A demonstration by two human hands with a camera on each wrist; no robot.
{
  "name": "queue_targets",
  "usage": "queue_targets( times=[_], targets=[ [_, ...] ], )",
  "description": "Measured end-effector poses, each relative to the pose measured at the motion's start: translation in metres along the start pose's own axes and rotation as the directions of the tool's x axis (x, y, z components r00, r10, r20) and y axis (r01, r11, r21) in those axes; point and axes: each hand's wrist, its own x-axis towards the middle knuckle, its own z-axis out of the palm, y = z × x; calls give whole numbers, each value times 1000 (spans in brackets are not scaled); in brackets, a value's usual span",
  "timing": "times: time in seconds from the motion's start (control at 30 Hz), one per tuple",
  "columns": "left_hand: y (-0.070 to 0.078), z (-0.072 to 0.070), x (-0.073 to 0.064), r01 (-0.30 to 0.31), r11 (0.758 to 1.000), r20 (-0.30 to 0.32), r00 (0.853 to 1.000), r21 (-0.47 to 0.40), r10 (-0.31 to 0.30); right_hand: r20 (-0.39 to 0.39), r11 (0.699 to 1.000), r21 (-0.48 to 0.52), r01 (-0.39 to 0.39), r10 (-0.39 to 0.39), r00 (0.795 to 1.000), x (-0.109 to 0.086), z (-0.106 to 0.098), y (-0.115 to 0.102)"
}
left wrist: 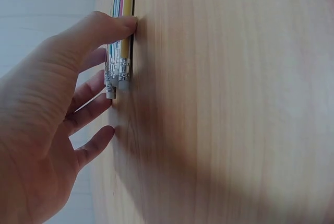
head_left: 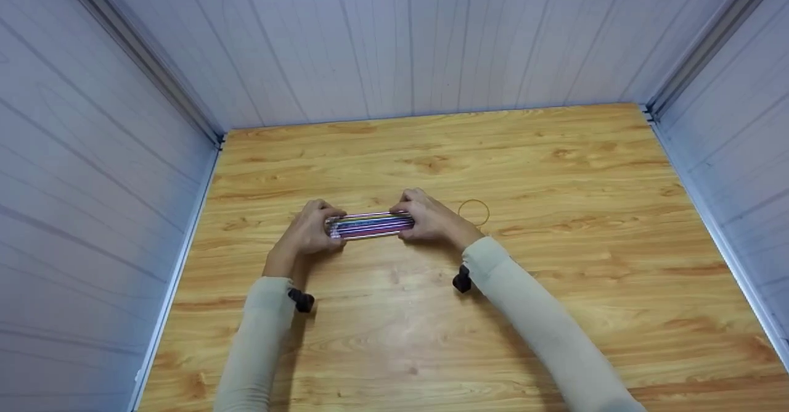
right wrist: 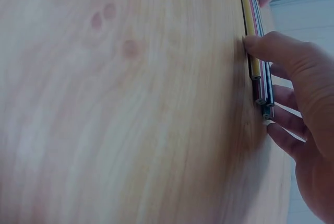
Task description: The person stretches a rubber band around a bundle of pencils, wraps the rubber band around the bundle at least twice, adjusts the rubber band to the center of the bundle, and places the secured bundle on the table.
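Closest to our head view we see a pale left sleeve and a pale right sleeve. The biggest thing is the whitish back wall, with side walls next to it. Then comes the wood-look desk. Above it are both hands. The left hand grips one end of a pencil bundle, and the right hand grips the other end, thumbs on the near side and fingers behind.

The bundle is in the middle, between the hands. We can't tell if it touches the desk. We think it is light and stiff, but its smooth sticks might slide past each other. The ends are not quite even: we see erasers on the left and flat ends on the right. Squeezing gently near both ends should work well.

By the cuffs are a left black gadget and a right black gadget. Smallest is a thin yellow ring, just beside the right wrist, so that arm could bump it.
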Motion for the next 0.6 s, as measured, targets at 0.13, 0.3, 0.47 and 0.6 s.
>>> queue_targets(
  times=[0.13, 0.3, 0.47, 0.6],
  targets=[
    [0, -2, -1, 13, 1000, 4, 1000, -12, -13, 9, 1000, 11, -15, 15, 1000, 2, 1, -1],
    [1, -3, -1, 31, 999, 23, 999, -14, -31, 9, 999, 34, -8, 8, 1000, 5, 2, 2],
    [4, -1, 1, 59, 996, 50, 997, -62, -56, -17, 998, 66, 19, -18, 1000, 14, 14, 22],
    [4, 0, 3, 63, 996, 52, 997, -64, -60, -20, 999, 39, 25, -24, 1000, 17, 19, 30]
  ],
)
